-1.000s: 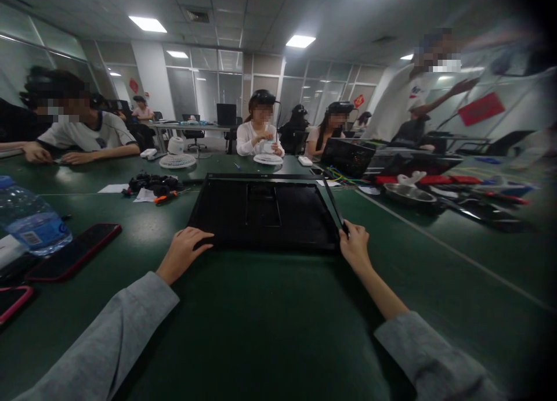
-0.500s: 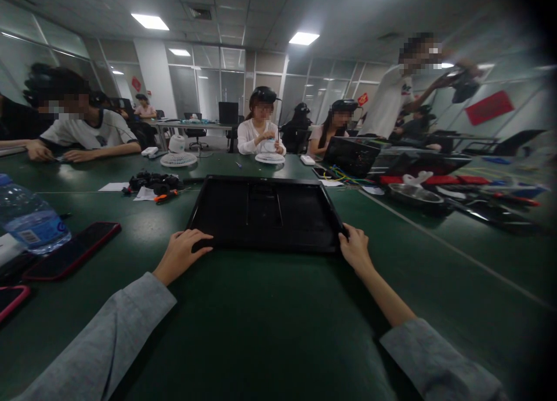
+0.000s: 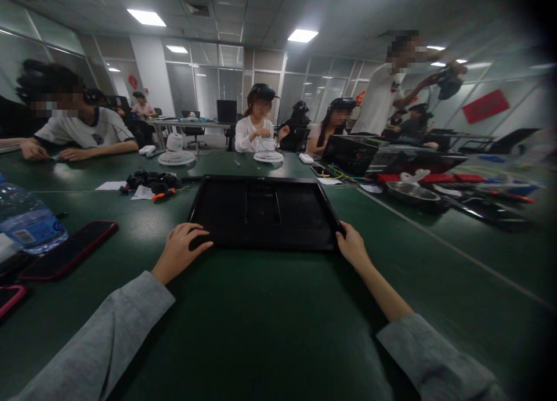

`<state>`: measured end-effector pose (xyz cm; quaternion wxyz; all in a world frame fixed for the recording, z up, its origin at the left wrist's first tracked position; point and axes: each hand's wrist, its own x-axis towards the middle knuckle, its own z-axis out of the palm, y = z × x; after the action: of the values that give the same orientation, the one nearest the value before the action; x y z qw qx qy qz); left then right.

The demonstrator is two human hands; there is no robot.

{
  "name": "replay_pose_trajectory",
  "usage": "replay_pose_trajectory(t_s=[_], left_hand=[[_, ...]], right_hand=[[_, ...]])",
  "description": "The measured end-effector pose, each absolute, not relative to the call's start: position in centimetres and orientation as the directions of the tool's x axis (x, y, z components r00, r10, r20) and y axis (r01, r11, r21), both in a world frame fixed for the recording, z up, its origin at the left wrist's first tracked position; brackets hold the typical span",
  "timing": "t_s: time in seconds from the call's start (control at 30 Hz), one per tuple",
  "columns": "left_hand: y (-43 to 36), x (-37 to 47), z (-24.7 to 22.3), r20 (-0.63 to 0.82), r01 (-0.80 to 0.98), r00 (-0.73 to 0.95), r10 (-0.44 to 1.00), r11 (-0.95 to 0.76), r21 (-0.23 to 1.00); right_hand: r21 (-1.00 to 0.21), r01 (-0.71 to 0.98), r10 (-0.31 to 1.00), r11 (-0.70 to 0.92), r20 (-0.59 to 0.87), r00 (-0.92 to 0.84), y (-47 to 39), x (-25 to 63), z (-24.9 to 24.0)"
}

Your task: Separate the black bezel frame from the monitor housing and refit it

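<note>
A flat, rectangular black monitor shell [image 3: 226, 212] with a raised rim lies in front of me on the dark green table [image 3: 270, 314]. A recessed panel shows near its middle. My left hand [image 3: 183, 244] is at the near left corner, its fingers over the edge and the thumb along the front rim. On the opposite side, my right hand [image 3: 351, 245] grips the near right corner, thumb toward the inside. Both hands are closed on the shell; the fingertips beneath the rim are hidden.
At left are a water bottle [image 3: 28, 215] and a phone [image 3: 72, 250]. Cables and tools [image 3: 150, 183] lie beyond the shell's left side. A metal bowl [image 3: 413, 197] and a laptop [image 3: 350, 154] stand at right. Across the table, a co-worker [image 3: 256, 128] sits behind a white fan grille [image 3: 268, 156].
My hands and the shell hold nearly the same place, with a slight shift of the view. Across the table, the co-worker's hands have moved apart, one rising.
</note>
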<state>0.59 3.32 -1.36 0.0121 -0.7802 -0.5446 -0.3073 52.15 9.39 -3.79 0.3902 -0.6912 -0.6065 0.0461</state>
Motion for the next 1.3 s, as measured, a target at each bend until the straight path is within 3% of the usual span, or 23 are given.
replay_pose_trajectory(t_s=[0.13,0.37,0.67,0.87,1.17,1.3], left_hand=[[4.3,-0.2,-2.3,0.601,0.859,-0.058,0.797,-0.267,0.437],[5.3,-1.7,-3.0,0.283,0.632,-0.224,0.933,-0.082,0.771],[4.6,-2.0,-2.0,0.248,0.676,-0.397,0.884,0.099,0.731],[4.8,-2.5,-2.6,0.248,0.695,-0.377,0.893,0.096,0.713],[5.4,-2.3,-3.2,0.240,0.508,-0.375,0.895,-0.018,0.861],[5.2,-2.9,-2.4,0.142,0.322,-0.383,0.913,-0.012,0.947]], right_hand=[[-0.635,0.770,0.859,0.057,0.424,0.286,9.2,51.9,-3.7],[-0.628,0.774,0.872,0.076,0.418,0.254,9.2,51.7,-3.4],[-0.678,0.731,0.913,0.082,0.346,0.218,10.1,52.7,-4.3],[-0.687,0.721,0.916,0.096,0.344,0.206,10.9,52.6,-4.5],[-0.655,0.745,0.899,0.129,0.394,0.191,10.3,52.0,-4.1],[-0.718,0.693,0.941,0.066,0.276,0.197,9.1,52.6,-3.2]])
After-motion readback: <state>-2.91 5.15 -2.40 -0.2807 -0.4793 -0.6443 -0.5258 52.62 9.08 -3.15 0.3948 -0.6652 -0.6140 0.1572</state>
